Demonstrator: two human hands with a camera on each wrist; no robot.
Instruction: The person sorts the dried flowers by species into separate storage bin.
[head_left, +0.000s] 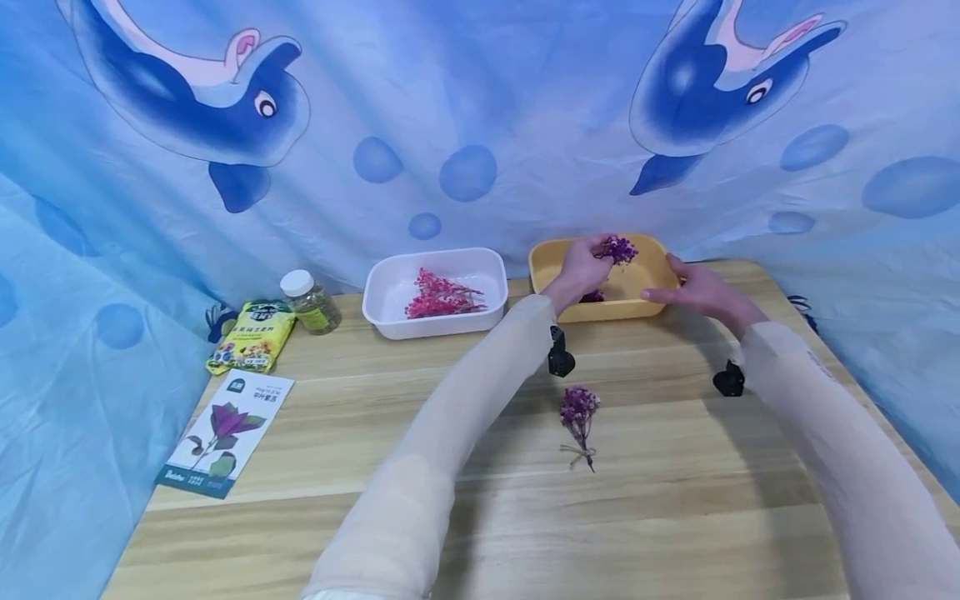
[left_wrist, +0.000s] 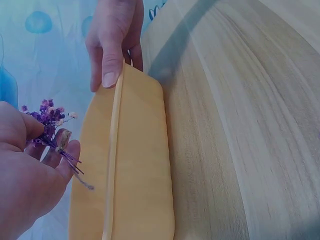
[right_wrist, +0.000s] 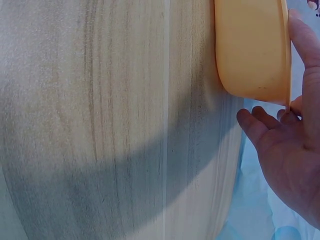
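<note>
In the head view my left hand (head_left: 582, 268) is over the yellow plastic bin (head_left: 618, 312). It pinches a small bunch of purple dried flowers (head_left: 621, 248), whose twine-tied stems (left_wrist: 64, 150) show in the left wrist view. My right hand (head_left: 711, 293) grips the bin's right end, thumb at the rim and the other fingers around the outside, as the right wrist view of that hand (right_wrist: 292, 155) also shows. More purple flowers (head_left: 594, 296) lie inside the bin, partly hidden by the left hand. Another tied purple bunch (head_left: 579, 412) lies on the wooden table (head_left: 660, 500).
Left of the yellow bin stands a white bin (head_left: 382, 304) with pink-red dried flowers (head_left: 442, 296). Farther left are a white-capped jar (head_left: 313, 307), a yellow packet (head_left: 255, 337) and a plant leaflet (head_left: 225, 433). A blue dolphin-print curtain (head_left: 525, 108) hangs behind the table.
</note>
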